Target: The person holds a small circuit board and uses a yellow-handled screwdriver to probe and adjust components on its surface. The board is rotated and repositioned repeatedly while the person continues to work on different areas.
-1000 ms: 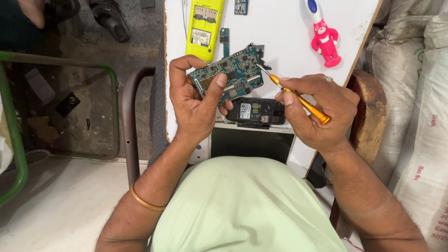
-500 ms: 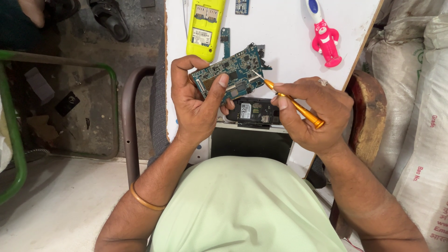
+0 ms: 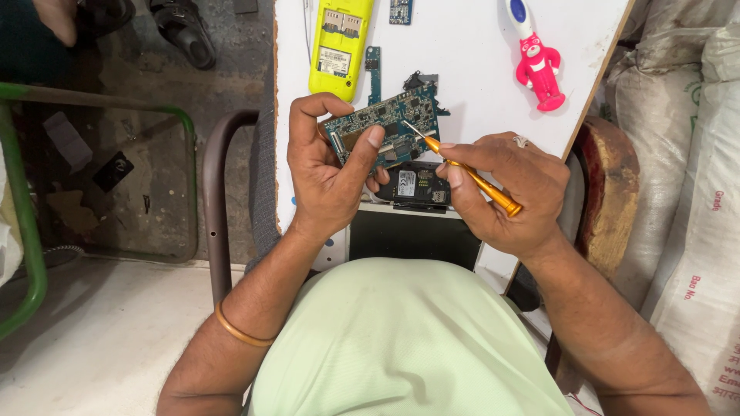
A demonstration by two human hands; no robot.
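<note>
Screwdriver (image 3: 470, 176) tip shifted onto circuit board (image 3: 383, 129) edge

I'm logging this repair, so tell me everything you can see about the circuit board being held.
The circuit board is a blue-green rectangular board, densely set with small components and metal shields, with a dark jagged piece at its upper right corner. It is held tilted above the white table, pinched in the left hand, thumb across its face. The metal tip of the orange screwdriver in the right hand meets its right part.
</note>
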